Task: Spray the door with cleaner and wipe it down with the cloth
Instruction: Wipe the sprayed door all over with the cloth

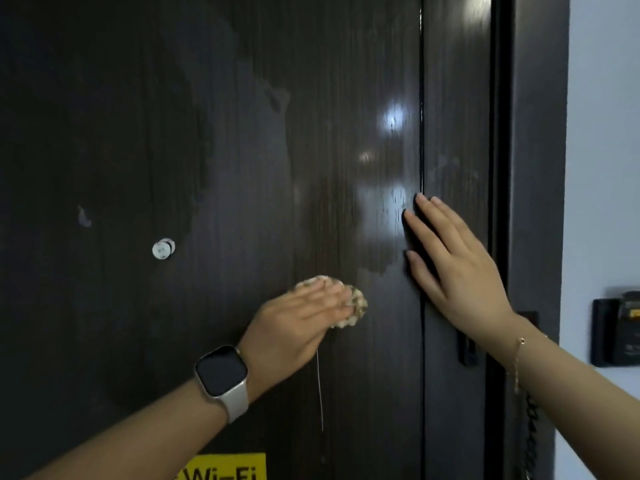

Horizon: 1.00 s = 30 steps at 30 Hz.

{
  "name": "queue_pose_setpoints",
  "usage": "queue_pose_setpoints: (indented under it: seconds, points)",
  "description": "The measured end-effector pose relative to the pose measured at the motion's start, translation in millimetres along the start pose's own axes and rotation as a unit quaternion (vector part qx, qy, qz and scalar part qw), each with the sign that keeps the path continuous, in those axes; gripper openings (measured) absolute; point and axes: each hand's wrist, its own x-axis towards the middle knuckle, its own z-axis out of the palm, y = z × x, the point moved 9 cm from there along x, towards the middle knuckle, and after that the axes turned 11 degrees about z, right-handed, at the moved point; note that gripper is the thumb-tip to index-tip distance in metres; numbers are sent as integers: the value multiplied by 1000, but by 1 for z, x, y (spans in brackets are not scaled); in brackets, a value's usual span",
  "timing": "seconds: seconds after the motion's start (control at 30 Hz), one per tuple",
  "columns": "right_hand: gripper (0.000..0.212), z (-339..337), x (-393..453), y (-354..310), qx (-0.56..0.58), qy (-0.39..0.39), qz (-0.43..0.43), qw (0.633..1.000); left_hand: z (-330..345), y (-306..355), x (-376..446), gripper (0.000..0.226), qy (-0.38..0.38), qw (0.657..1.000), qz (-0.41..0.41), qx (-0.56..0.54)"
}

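Observation:
A dark wood-grain door fills the view, with wet, shiny patches across its middle and right side. My left hand, a watch on its wrist, presses a small bunched beige cloth flat against the door with straight fingers. A thin thread hangs down from the cloth. My right hand rests flat with fingers spread across the door's right edge and the narrow side panel. No spray bottle is in view.
A round peephole cover sits left of the cloth. A yellow Wi-Fi sticker shows at the bottom edge. A dark wall-mounted intercom with a coiled cord hangs on the white wall at right, beside the dark door frame.

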Motion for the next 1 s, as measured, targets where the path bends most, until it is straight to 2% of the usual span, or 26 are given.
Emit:
queue_pose_setpoints:
  seconds: [0.1, 0.23, 0.33, 0.43, 0.53, 0.6, 0.77, 0.83, 0.93, 1.0]
  points:
    - [49, 2, -20, 1, 0, 2, -4, 1000, -12, -5, 10, 30, 7, 1000, 13, 13]
    - [47, 5, -43, 8, 5, 19, 4, 1000, -58, -78, 61, 32, 122, 985, -122, 25]
    - [45, 6, -48, 10, 11, 36, 7, 999, -68, -96, 82, 30, 158, 977, -141, 36]
    - [45, 7, -46, 11, 29, 29, 19, 999, -53, -77, 70, 32, 160, 976, -140, 43]
    - [46, -1, -45, 11, 48, -11, 10, 999, -11, -26, 40, 37, 119, 989, -88, 30]
    - [46, -16, -46, 18, 35, -17, -7, 999, 18, 13, 18, 37, 79, 996, -43, 6]
    - [48, -39, -60, 67, -23, -10, 27, 999, 43, 49, -4, 30, 49, 997, -39, -36]
    - [49, -32, -69, 77, -19, -28, 34, 999, 33, 36, 18, 31, 66, 996, -62, -27]
    - [50, -28, -73, 84, 18, -31, 46, 998, 9, -12, 69, 38, 126, 978, -163, -8]
    - [50, -27, -73, 87, 57, -37, 60, 996, 1, -29, 95, 39, 157, 969, -188, -8]
